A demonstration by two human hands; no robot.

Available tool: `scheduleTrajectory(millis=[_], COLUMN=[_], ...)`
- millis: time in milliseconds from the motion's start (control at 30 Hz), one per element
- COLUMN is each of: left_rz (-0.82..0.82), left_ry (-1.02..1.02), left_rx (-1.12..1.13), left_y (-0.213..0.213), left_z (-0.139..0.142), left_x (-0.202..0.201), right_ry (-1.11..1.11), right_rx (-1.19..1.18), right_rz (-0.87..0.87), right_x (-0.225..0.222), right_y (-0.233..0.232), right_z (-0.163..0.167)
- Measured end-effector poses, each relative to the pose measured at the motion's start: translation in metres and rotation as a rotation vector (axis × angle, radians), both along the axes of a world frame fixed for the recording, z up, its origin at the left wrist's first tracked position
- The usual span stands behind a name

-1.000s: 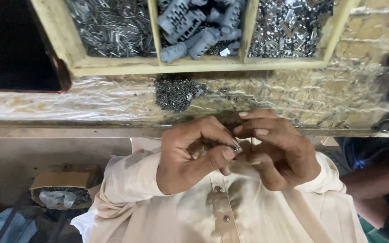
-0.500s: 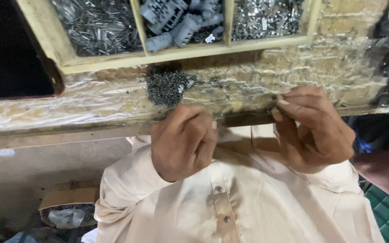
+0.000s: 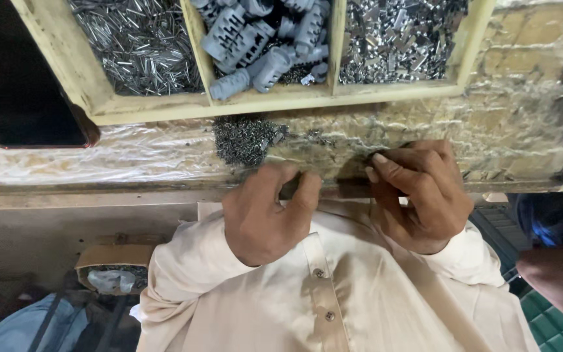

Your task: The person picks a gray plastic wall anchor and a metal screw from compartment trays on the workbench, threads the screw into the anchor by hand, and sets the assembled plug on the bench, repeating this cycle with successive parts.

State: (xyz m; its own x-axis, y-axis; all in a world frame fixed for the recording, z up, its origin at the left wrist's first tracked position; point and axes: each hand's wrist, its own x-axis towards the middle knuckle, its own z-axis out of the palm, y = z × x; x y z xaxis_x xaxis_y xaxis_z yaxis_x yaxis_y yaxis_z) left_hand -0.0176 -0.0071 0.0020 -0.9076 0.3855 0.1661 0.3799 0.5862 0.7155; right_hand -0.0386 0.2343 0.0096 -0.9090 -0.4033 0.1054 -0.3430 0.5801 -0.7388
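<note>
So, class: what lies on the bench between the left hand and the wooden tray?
In the head view, a pile of tiny dark metal bits lies between left hand and wooden tray.

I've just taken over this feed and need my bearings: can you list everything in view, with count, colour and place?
Wooden tray: one, pale yellow, three compartments, top of the bench.
Thin metal pins: many, silver, left compartment.
Ribbed plastic parts: several, grey-blue, middle compartment.
Small metal pieces: many, shiny silver, right compartment.
Pile of tiny dark bits: one heap, dark grey, on the bench below the tray.
Plastic sheet: one, clear, covering the bench.
Dark flat object: one, black, far left.
Cardboard box: one, brown, lower left.
Left hand: curled at the bench edge; contents hidden.
Right hand: fingertips pinched at the bench edge.
</note>
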Motion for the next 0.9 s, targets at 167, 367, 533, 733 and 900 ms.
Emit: scheduleTrajectory(millis=[167, 367, 533, 733, 900], left_rz=[0.079, 0.200, 0.071, -0.020, -0.044], left_ry=[-0.061, -0.247, -0.176, 0.314, 0.236], left_rx=[0.147, 0.312, 0.305, -0.268, -0.054], left_y=[-0.001, 0.002, -0.003, -0.001, -0.006], left_z=[0.005, 0.009, 0.006, -0.005, -0.007], left_x=[-0.008, -0.006, -0.003, -0.004, -0.002], right_ry=[-0.016, 0.000, 0.007, 0.047, 0.066], right_rx=[0.065, 0.059, 0.021, 0.090, 0.104], right_rz=[-0.010, -0.015, -0.012, -0.002, 0.026], right_x=[0.004, 0.002, 0.002, 0.003, 0.004], right_y=[-0.001, -0.005, -0.004, -0.001, 0.003], right_z=[0.002, 0.002, 0.001, -0.001, -0.003])
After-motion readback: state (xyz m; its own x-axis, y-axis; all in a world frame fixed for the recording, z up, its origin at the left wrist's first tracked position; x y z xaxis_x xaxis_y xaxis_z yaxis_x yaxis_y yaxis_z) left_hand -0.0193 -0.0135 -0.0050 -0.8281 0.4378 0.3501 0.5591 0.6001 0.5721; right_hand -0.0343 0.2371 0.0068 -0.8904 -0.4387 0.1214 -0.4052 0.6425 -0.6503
